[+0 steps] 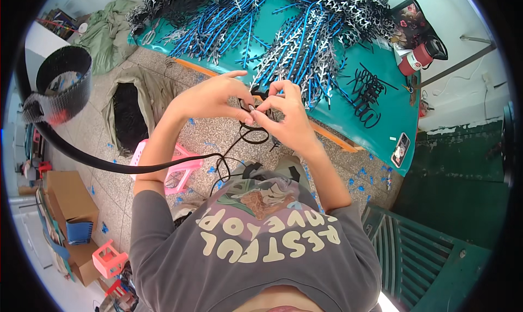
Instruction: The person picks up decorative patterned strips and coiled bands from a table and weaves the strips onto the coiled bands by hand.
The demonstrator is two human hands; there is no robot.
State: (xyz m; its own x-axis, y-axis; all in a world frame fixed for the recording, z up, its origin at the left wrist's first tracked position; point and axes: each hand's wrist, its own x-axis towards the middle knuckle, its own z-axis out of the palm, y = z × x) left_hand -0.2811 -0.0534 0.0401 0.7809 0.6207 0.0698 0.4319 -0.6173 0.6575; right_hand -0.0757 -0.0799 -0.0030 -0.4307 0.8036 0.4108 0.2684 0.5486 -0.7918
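Note:
My left hand [218, 97] and my right hand [287, 118] meet in front of the table's near edge, fingertips almost touching. Both are closed in a pinch around a thin black cord [254, 135], which loops below the fingers and trails down toward my lap. A small dark piece sits between the fingertips, too small to make out. Just beyond my hands lie bundles of blue stems [297, 50] with black and white leaf-like strips, their ends reaching the table edge.
A green-covered table [376, 132] carries black coils [370, 91], a phone [401, 150], a red flask [417, 59] and scissors [150, 35]. A black hose-like arm [114, 167] curves in from the left. A pink stool [182, 173], an open sack [131, 107] and cardboard boxes [68, 195] stand around me.

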